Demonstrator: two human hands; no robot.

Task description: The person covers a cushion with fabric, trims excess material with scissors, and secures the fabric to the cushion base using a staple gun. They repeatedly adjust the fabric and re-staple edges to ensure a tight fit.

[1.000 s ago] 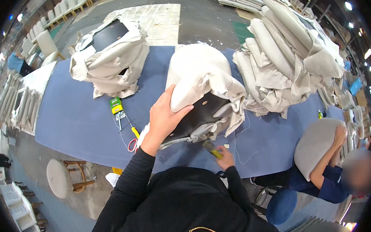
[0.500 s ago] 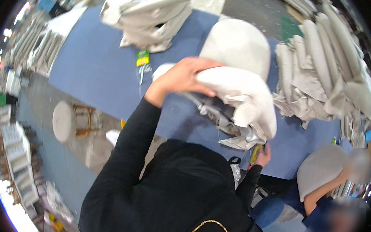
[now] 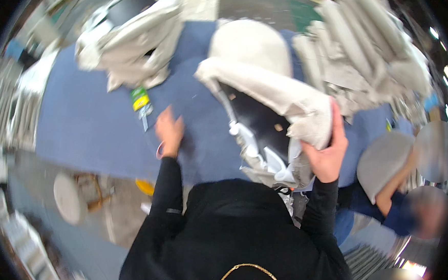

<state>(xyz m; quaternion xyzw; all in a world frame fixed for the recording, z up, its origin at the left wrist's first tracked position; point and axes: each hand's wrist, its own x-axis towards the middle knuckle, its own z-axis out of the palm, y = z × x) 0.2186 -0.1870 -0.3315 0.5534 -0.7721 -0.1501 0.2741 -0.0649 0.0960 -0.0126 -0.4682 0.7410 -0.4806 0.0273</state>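
A chair cushion (image 3: 268,81) in beige fabric stands tilted on the blue table in front of me, its black underside (image 3: 253,116) facing me. White and grey fabric flaps (image 3: 266,160) hang loose along its lower edge. My right hand (image 3: 328,151) grips the cushion's right end, thumb on the near side and fingers on the outer edge. Apart from the cushion, my left hand (image 3: 169,131) is low over the table to the left, fingers loosely spread, slightly blurred, with nothing visible in them. Just beyond it lies a green-and-yellow package with a metal tool (image 3: 142,104).
Behind the cushion lies another rounded beige cushion (image 3: 253,44). Fabric-covered pieces are piled on the blue table (image 3: 86,126) at far left (image 3: 132,42) and far right (image 3: 364,61). At right, another person holds a grey cushion (image 3: 384,162). A stool (image 3: 69,197) is at left.
My left hand has let go of the cushion and moved left to the table. My right hand has left a yellow-handled tool and taken the cushion's right end. More black underside shows.
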